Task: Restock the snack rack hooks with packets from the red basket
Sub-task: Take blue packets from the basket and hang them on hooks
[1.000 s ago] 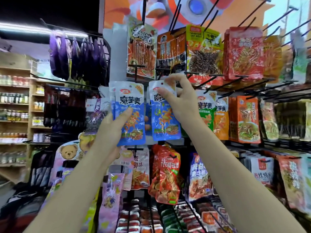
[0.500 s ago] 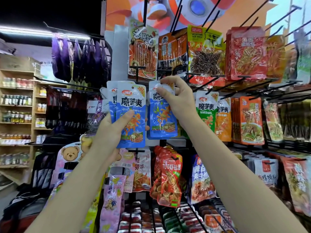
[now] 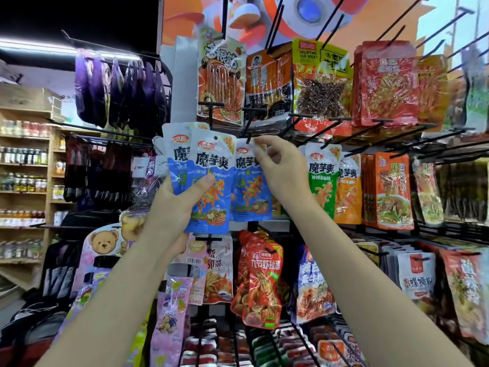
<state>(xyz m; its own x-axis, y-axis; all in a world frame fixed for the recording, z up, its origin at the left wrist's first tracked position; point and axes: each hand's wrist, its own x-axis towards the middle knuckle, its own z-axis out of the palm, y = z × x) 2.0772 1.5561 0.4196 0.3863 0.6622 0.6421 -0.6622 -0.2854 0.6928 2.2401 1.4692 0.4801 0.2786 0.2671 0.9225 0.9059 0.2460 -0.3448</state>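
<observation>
A: Left hand (image 3: 174,205) grips a fanned stack of blue packets (image 3: 209,186), thumb across the front one, just left of the hook.

B: And the right hand (image 3: 280,170)?

A: It pinches the top edge of a single blue packet (image 3: 251,197), right at the tip of the black hook (image 3: 248,133), green packet (image 3: 321,181) beside its wrist.

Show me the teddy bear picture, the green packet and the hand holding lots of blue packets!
teddy bear picture (image 3: 103,242), head view, bear's face.
green packet (image 3: 321,181), head view, its front.
left hand (image 3: 174,200), head view, its back.
blue packets (image 3: 211,165), head view, front packet's label.
</observation>
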